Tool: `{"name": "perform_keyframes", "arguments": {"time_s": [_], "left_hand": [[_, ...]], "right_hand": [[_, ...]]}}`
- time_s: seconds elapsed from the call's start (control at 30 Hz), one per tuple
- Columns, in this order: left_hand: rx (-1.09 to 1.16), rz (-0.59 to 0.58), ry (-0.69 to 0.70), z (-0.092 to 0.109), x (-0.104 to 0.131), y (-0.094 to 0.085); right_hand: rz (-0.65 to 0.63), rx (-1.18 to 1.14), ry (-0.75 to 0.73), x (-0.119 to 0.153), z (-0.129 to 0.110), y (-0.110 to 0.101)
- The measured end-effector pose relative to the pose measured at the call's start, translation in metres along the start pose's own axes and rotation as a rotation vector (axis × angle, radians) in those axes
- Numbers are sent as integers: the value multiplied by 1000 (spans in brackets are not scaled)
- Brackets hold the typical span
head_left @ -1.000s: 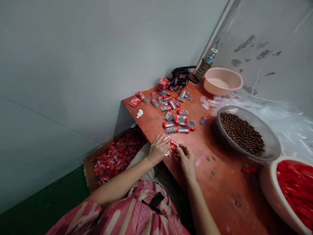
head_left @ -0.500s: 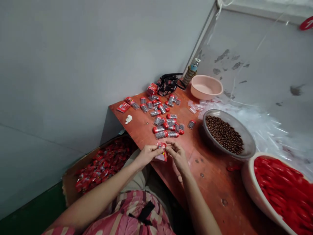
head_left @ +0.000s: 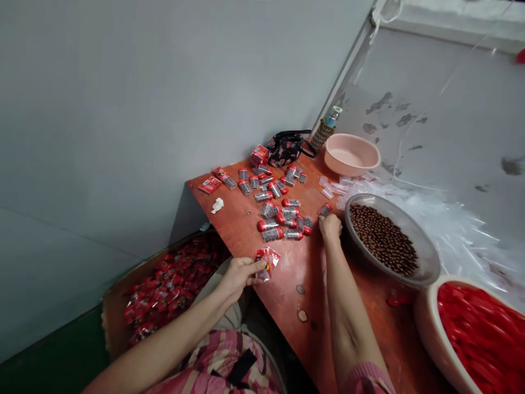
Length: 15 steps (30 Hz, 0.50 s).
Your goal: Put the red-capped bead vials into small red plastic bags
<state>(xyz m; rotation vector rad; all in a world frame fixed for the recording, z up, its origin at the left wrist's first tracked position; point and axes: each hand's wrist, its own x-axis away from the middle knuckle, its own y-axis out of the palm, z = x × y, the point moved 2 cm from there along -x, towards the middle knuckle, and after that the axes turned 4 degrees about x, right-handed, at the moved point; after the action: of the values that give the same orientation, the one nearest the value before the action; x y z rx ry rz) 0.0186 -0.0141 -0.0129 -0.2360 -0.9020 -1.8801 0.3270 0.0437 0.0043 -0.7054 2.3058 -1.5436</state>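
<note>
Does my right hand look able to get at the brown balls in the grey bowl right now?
Probably yes: your right hand is close beside the grey bowl, and the brown balls lie uncovered. Its fingertips are at a small container, though.

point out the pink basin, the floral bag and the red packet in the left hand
pink basin [head_left: 351,164]: head view, on its outer front wall
floral bag [head_left: 280,152]: head view, on its patterned side
red packet [head_left: 267,269]: head view, on its front
</note>
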Motion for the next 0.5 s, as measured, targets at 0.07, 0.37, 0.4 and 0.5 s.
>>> {"name": "perform_keyframes", "arguments": {"time_s": [0.07, 0.37, 0.4, 0.5], "left_hand": [[139, 34, -14, 2, -3, -2], [384, 113, 2, 15, -2, -9], [401, 119, 7, 16, -2, -10], [453, 135, -6, 17, -5, -12]], "right_hand": [[-9, 28, 5, -2, 3, 3], [56, 42, 41, -17, -11, 1], [50, 36, 58, -22, -14, 2], [17, 7, 79, -34, -19, 3]]}}
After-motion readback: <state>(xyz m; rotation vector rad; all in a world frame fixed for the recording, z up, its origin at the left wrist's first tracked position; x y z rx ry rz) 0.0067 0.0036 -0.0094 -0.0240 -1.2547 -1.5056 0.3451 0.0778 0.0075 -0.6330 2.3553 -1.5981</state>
